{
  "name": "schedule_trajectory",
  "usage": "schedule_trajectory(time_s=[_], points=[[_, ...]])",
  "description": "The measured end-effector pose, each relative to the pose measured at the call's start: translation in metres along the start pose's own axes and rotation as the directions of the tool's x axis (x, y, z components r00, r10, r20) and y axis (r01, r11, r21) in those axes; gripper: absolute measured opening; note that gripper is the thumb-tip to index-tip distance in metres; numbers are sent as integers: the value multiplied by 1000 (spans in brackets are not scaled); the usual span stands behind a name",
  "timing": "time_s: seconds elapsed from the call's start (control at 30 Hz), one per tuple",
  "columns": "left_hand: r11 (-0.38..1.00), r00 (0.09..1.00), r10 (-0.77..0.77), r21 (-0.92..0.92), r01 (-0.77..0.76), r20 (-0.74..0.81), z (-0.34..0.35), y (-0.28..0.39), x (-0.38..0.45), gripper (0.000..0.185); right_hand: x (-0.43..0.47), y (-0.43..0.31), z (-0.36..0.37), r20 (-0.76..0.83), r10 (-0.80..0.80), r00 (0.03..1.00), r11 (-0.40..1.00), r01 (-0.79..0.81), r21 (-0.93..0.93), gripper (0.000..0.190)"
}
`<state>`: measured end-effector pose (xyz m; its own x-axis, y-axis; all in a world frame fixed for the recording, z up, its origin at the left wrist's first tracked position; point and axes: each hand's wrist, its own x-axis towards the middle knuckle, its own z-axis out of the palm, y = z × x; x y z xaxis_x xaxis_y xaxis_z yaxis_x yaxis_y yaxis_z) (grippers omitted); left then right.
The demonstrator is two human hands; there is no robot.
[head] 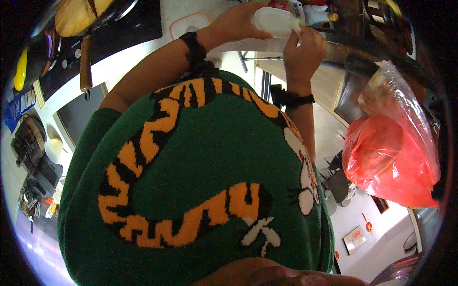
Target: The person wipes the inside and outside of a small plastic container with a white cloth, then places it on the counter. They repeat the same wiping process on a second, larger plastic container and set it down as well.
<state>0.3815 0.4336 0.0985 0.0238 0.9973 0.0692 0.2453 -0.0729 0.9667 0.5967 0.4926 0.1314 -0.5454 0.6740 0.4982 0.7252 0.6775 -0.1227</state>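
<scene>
At the top of the view, my left hand [238, 23] grips a white oval container [273, 22] from its left side. My right hand [306, 52] pinches the container's right end, where a small ragged white bit shows between the fingertips. What the container holds cannot be made out. Both hands are over the front edge of a pale countertop [232, 46]. Left of my left hand lies a translucent box or lid with an orange rim [189, 24]. Just beyond the container are some colourful packets [286, 6].
A round wooden board or lid [73, 18] and a wooden handle [86, 64] are over the black cooktop [143, 26] at upper left. A white packet [315, 14] lies beyond my right hand. A red plastic bag [383, 157] hangs at the right.
</scene>
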Motion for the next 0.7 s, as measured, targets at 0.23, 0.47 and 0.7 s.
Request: schedule_trajectory(time_s=[0.23, 0.47, 0.7], points=[[991, 992, 67, -123, -54, 109, -6, 7, 5, 77, -40, -40, 7, -45, 77, 996, 971, -65, 228, 31], [995, 985, 13, -95, 3, 173, -10, 17, 5, 73, -42, -33, 8, -116, 118, 986, 979, -95, 182, 25], [994, 977, -76, -67, 91, 200, -13, 19, 8, 70, -39, -51, 2, -72, 36, 997, 962, -15, 272, 26]])
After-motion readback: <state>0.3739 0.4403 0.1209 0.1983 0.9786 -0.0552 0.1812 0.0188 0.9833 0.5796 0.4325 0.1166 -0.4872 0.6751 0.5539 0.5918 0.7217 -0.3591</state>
